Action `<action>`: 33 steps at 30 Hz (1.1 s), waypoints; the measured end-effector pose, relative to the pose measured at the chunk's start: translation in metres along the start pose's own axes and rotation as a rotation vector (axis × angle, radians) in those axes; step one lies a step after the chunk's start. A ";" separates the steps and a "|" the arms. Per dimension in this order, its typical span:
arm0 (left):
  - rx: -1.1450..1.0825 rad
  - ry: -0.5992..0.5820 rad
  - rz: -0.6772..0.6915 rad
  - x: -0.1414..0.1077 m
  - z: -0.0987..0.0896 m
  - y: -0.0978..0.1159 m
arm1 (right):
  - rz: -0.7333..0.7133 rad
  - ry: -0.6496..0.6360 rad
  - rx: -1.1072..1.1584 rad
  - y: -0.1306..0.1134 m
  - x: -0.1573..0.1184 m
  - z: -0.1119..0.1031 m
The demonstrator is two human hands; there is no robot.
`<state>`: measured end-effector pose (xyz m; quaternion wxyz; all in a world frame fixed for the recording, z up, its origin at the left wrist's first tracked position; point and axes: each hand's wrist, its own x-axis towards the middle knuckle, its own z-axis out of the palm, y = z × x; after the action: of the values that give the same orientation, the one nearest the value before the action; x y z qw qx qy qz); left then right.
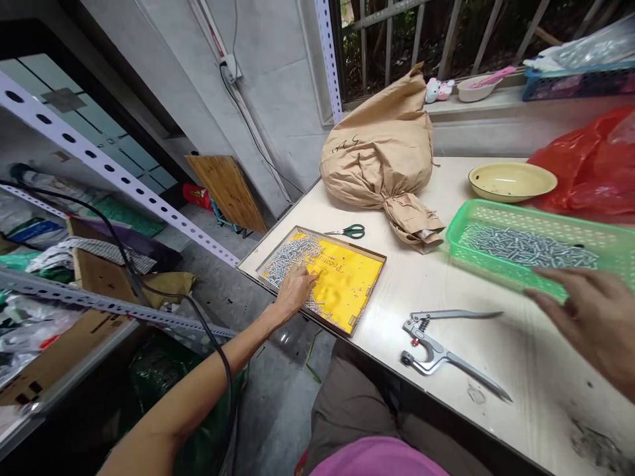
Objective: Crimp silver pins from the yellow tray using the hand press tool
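Close by the tray (354,281): scissors (348,231), pliers (441,356)

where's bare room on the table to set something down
Bare tabletop lies between the yellow-lined tray and green basket, and between snap pliers and right hand. Crowded: the back, with paper bag, yellow bowl and red plastic bag.

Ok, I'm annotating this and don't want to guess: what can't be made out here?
All in the head view:
Left hand: its own back hides whether it pinches any metal pieces in the yellow tray.
Right hand: blurred, its arm cut off by the right edge.
Green basket: right end cut off by the same edge.
Brown paper bag: closed paper hides any contents.
Tray lettering: too small to read fully.
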<state>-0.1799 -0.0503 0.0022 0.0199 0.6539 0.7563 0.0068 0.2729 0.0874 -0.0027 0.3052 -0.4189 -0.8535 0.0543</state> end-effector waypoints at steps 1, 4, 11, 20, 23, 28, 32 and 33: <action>0.006 -0.011 -0.006 0.000 -0.001 0.002 | 0.014 -0.024 -0.067 -0.010 -0.011 0.003; -0.015 -0.020 -0.030 0.002 -0.004 0.004 | -0.002 -0.114 -0.140 -0.032 -0.037 0.012; -0.164 0.083 -0.045 0.008 -0.005 -0.003 | 0.068 -0.271 0.002 -0.073 -0.066 0.023; -0.901 -0.218 -0.081 -0.013 -0.022 0.125 | 0.062 -0.426 -0.047 -0.097 -0.072 0.030; -0.739 -0.236 0.074 -0.016 -0.004 0.160 | 0.045 -0.453 -0.123 -0.093 -0.072 0.030; -0.258 -0.173 0.308 -0.010 0.017 0.174 | 0.038 -0.460 -0.149 -0.088 -0.074 0.028; -0.134 -0.172 0.357 -0.010 0.019 0.171 | 0.046 -0.437 -0.138 -0.088 -0.077 0.028; -0.130 -0.164 0.367 -0.010 0.020 0.169 | 0.048 -0.431 -0.138 -0.088 -0.077 0.028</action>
<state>-0.0101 -0.0362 -0.0116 0.1221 0.7763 0.6184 0.0056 0.2329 -0.0225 -0.0309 0.0849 -0.4375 -0.8905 0.0912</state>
